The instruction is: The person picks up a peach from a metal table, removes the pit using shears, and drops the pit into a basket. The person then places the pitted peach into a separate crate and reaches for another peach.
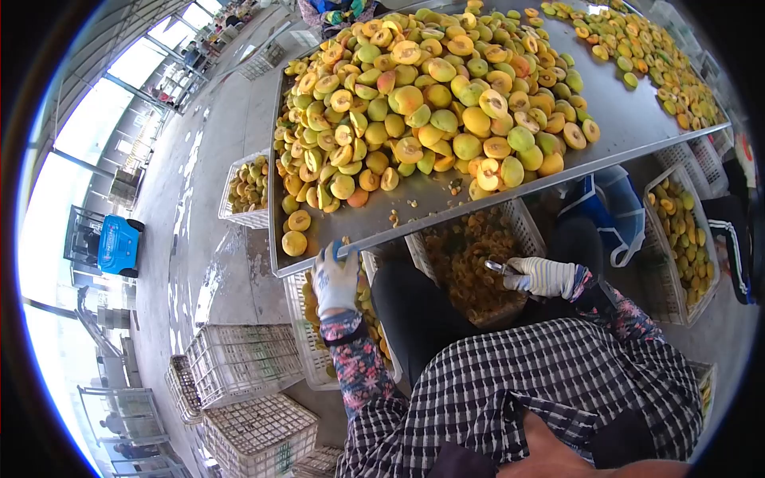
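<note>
My left hand [335, 279], in a white glove with blue on the fingers, is at the near left edge of the metal table [478, 190], above a crate of fruit halves [309, 307]. Its fingers look apart and no fruit shows in it; its palm side is hidden. My right hand [546, 276], in a striped glove, is closed around a small metal tool [500, 268] whose working end is hard to make out. Below that tool stands a crate [522, 227] of brownish pits and scraps. A big heap of yellow-green apricot-like fruit [438, 97], many cut in half, covers the table's left part.
More halves [637, 48] lie at the table's far right. Fruit crates stand left [247, 191] and right [679, 239], near a blue bag [610, 211]. Stacked crates [243, 358] are at lower left. A blue vehicle [119, 245] stands farther off; another person [339, 12] is across the table.
</note>
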`<act>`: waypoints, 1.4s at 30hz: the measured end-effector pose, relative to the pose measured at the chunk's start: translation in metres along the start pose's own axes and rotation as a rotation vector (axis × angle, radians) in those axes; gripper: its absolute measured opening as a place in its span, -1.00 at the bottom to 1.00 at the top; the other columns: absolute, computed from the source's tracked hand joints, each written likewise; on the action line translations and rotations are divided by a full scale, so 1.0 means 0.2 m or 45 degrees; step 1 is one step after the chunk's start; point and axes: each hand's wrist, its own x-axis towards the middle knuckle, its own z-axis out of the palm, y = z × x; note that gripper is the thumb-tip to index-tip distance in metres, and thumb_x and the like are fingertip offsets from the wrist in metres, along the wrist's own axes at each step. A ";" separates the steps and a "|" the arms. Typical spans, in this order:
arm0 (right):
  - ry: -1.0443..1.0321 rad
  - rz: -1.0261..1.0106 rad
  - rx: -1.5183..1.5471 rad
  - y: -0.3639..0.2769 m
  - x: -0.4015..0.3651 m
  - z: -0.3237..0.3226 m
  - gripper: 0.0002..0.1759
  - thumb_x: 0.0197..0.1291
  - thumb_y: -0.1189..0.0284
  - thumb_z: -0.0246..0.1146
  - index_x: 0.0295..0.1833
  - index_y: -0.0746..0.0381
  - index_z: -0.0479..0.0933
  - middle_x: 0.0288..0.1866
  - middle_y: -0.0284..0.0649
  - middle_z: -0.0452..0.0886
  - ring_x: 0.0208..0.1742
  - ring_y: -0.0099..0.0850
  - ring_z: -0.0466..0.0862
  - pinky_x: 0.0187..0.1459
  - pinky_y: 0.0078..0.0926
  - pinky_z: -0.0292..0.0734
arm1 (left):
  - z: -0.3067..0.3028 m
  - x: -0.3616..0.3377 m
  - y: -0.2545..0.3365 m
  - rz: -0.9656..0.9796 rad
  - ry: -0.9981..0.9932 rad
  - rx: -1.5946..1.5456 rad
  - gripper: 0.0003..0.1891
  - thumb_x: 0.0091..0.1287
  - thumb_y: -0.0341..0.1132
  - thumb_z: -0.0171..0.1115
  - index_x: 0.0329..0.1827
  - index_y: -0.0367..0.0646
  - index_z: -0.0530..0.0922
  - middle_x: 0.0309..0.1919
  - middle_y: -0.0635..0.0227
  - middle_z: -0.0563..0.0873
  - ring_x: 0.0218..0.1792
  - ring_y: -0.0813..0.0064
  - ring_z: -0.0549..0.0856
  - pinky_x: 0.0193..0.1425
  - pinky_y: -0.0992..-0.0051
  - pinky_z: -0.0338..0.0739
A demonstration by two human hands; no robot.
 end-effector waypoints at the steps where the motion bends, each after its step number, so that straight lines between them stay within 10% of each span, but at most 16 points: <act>1: 0.005 -0.023 0.000 0.01 0.02 0.01 -0.56 0.36 0.14 0.21 0.12 0.27 0.44 -0.26 -0.18 0.55 -0.27 -0.37 0.54 -0.18 -0.40 0.42 | 0.02 0.08 0.03 0.158 0.110 -0.028 -0.45 0.31 -0.01 0.26 0.23 -0.22 0.54 0.17 -0.03 0.60 0.18 0.02 0.57 0.25 0.23 0.46; 6: 0.145 -0.509 -0.288 0.39 0.31 0.06 -0.43 0.35 0.11 0.19 0.25 0.34 0.39 0.05 0.10 0.61 0.11 -0.03 0.59 0.13 -0.24 0.45 | 0.21 0.50 0.53 0.134 -0.093 -0.353 -0.38 0.31 0.04 0.24 0.30 -0.22 0.50 0.15 -0.05 0.62 0.14 0.03 0.62 0.23 0.26 0.48; 17: 0.043 -0.004 -0.071 0.04 0.04 0.06 -0.60 0.36 0.14 0.22 0.06 0.25 0.46 -0.21 -0.16 0.59 -0.21 -0.38 0.56 -0.09 -0.37 0.48 | 0.61 0.80 0.69 -0.242 -0.172 -0.366 -0.21 0.09 0.03 0.49 0.30 -0.25 0.42 0.05 -0.02 0.70 0.08 0.09 0.68 0.18 0.27 0.54; 20: 0.076 -0.314 -0.040 0.27 0.21 0.09 -0.61 0.36 0.17 0.21 0.09 0.24 0.46 -0.23 -0.18 0.60 -0.21 -0.40 0.56 -0.12 -0.39 0.48 | 0.81 0.88 0.48 -0.281 -0.209 -0.671 -0.31 0.04 -0.12 0.56 0.19 -0.29 0.50 -0.10 0.09 0.74 -0.09 0.26 0.72 0.04 0.39 0.61; 24: 0.171 -0.481 -0.101 0.33 0.29 0.08 -0.59 0.36 0.18 0.21 0.14 0.24 0.45 -0.26 -0.24 0.57 -0.22 -0.42 0.56 -0.17 -0.44 0.49 | 0.56 0.68 0.54 -0.576 -0.499 -1.742 -0.66 0.27 -0.30 0.40 0.10 -0.05 0.57 -0.22 0.38 0.74 -0.28 0.46 0.74 -0.28 0.48 0.66; 26: 0.199 -0.531 0.009 0.22 0.26 0.08 -0.58 0.36 0.18 0.20 0.18 0.22 0.44 -0.30 -0.28 0.55 -0.28 -0.46 0.56 -0.25 -0.49 0.48 | 0.57 0.59 0.50 -0.245 -0.505 -2.266 -0.74 0.35 -0.24 0.29 0.05 -0.07 0.60 -0.12 0.34 0.75 -0.10 0.35 0.74 -0.08 0.33 0.71; 29: 0.112 -0.133 0.205 -0.06 0.11 0.06 -0.59 0.37 0.18 0.21 0.19 0.17 0.42 -0.37 -0.33 0.50 -0.41 -0.55 0.50 -0.39 -0.56 0.42 | 0.37 0.34 0.65 -0.615 -0.497 -2.992 -0.71 0.29 -0.23 0.30 0.01 -0.15 0.59 -0.08 0.22 0.74 -0.03 0.17 0.71 0.08 0.08 0.68; 32: 0.191 -0.277 0.121 -0.04 0.21 0.07 -0.65 0.37 0.20 0.22 0.13 0.14 0.42 -0.40 -0.36 0.47 -0.46 -0.60 0.46 -0.45 -0.59 0.37 | 0.40 0.25 0.69 -0.790 -0.530 -3.370 -0.61 0.24 -0.23 0.32 0.07 -0.21 0.54 0.05 0.01 0.65 0.10 0.07 0.64 0.26 0.06 0.59; 42: 0.776 -0.822 -0.629 -0.35 0.18 0.04 -0.68 0.35 0.32 0.20 0.07 0.29 0.38 -0.33 0.01 0.65 -0.29 0.01 0.68 -0.32 -0.17 0.57 | 0.39 -0.02 0.77 -0.366 -0.465 -2.785 -0.45 0.49 0.19 -0.04 0.05 -0.17 0.54 -0.11 0.18 0.67 -0.05 0.19 0.66 0.15 0.08 0.59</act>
